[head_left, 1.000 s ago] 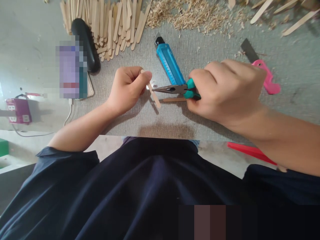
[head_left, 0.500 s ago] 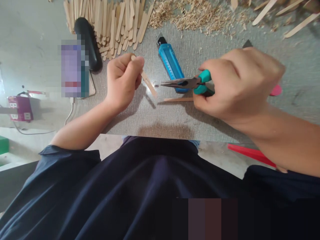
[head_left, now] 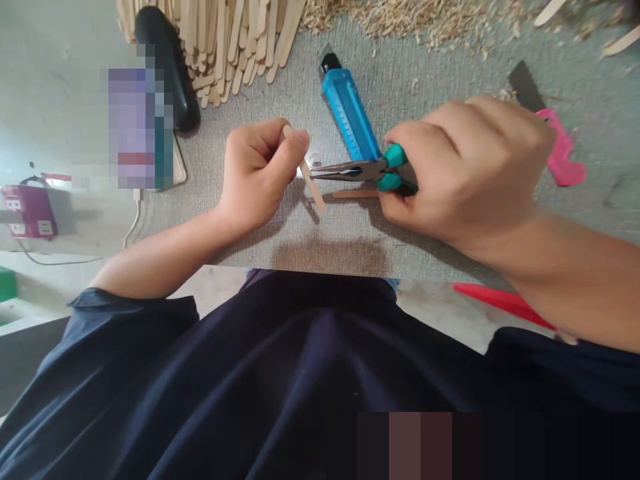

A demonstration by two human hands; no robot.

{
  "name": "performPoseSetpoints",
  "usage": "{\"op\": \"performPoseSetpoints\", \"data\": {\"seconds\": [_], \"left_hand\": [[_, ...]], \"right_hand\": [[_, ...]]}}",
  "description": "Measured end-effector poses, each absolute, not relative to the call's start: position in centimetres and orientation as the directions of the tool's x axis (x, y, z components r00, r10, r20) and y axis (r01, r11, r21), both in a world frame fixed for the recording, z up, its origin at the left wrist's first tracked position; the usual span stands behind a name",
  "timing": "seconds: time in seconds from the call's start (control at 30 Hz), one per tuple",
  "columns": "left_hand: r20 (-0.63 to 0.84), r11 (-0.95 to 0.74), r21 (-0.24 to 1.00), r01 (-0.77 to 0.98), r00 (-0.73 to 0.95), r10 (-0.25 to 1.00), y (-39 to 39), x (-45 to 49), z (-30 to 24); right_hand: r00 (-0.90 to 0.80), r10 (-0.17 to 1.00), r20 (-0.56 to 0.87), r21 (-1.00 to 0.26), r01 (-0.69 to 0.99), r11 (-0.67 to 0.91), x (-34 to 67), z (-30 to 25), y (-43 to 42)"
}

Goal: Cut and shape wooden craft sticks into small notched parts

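My left hand (head_left: 263,175) is closed, pinching a wooden craft stick (head_left: 316,195) that slants down to the right. My right hand (head_left: 465,163) is wrapped round the green handles of long-nose pliers (head_left: 353,171). The pliers' narrow tips reach the middle of the stick; whether they bite on it I cannot tell. Behind the pliers lies a blue utility knife (head_left: 350,110) with its blade end pointing away from me. A second craft stick (head_left: 355,194) lies on the table under the pliers, its right end hidden by my right hand.
Many craft sticks (head_left: 240,40) are heaped at the back left, beside wood shavings (head_left: 400,20). A black oblong object (head_left: 167,73) and a blurred-out phone-like thing (head_left: 133,127) lie at left. A pink-handled cutter (head_left: 563,150) is right of my right hand. The table's front edge runs before my body.
My left hand has moved right and slightly toward me with the stick. The pliers' tips, earlier apart from the stick, now meet it. The view has shifted, showing more of the pink cutter.
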State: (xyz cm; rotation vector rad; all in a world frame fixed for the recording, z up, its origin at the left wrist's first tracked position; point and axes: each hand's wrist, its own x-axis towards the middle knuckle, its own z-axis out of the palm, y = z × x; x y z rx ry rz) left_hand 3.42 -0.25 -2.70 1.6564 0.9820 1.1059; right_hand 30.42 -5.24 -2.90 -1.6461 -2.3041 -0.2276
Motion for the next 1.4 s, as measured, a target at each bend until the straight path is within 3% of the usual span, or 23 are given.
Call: {"op": "performPoseSetpoints", "data": {"seconds": [0.2, 0.47, 0.57, 0.67, 0.73, 0.8, 0.87, 0.9, 0.93, 1.03, 1.13, 1.3, 1.4], "left_hand": [[0.189, -0.244, 0.937, 0.251, 0.225, 0.956, -1.3, 3.8, -1.3], [0.268, -0.331, 0.897, 0.292, 0.237, 0.934, -1.4, 4.0, -2.5], [0.295, -0.364, 0.885, 0.291, 0.256, 0.921, -0.9, 4.1, -2.9], [0.312, -0.34, 0.912, 0.228, 0.148, 0.938, 1.5, 3.3, -3.1], [0.312, -0.308, 0.937, 0.162, 0.003, 0.95, 3.9, 2.2, -3.2], [0.329, -0.321, 0.943, 0.088, -0.11, 0.938, 5.9, 1.1, -3.1], [0.394, -0.394, 0.919, -0.002, -0.044, 0.918, 6.6, 0.7, -3.1], [0.421, -0.421, 0.907, -0.023, 0.035, 0.906, 6.4, 0.8, -3.2], [0.408, -0.409, 0.913, -0.014, 0.111, 0.906, 5.9, 1.0, -3.4], [0.399, -0.402, 0.915, -0.027, 0.204, 0.894, 3.7, 2.1, -4.1], [0.369, -0.374, 0.926, -0.041, 0.302, 0.879, 2.1, 2.7, -4.4], [0.294, -0.327, 0.944, 0.049, 0.327, 0.898, 0.8, 3.1, -3.3], [0.206, -0.256, 0.953, 0.165, 0.271, 0.94, -0.3, 3.6, -2.1]], "right_hand": [[-0.432, 0.827, 0.359, 0.136, 0.901, 0.411, 31.0, -3.2, -5.5], [-0.4, 0.884, 0.244, 0.161, 0.915, 0.369, 30.1, -2.2, -6.4], [-0.406, 0.873, 0.269, 0.185, 0.912, 0.367, 30.2, -1.8, -6.4], [-0.49, 0.78, 0.39, 0.194, 0.872, 0.45, 30.5, -1.7, -6.7], [-0.592, 0.638, 0.492, 0.16, 0.782, 0.602, 30.5, -1.6, -7.1], [-0.544, 0.568, 0.617, 0.094, 0.768, 0.634, 30.7, -1.8, -7.2], [-0.595, 0.516, 0.616, 0.093, 0.706, 0.702, 31.1, -2.2, -6.8], [-0.588, 0.517, 0.622, 0.101, 0.715, 0.692, 31.3, -2.5, -6.4], [-0.537, 0.609, 0.584, 0.08, 0.784, 0.615, 31.7, -2.8, -5.9], [-0.42, 0.715, 0.559, 0.035, 0.873, 0.486, 32.4, -3.6, -4.8], [-0.406, 0.762, 0.504, 0.01, 0.886, 0.464, 32.2, -3.3, -4.7], [-0.391, 0.871, 0.298, 0.053, 0.917, 0.394, 30.9, -2.3, -5.3], [-0.377, 0.889, 0.26, 0.025, 0.923, 0.384, 30.5, -2.3, -5.5]]}}
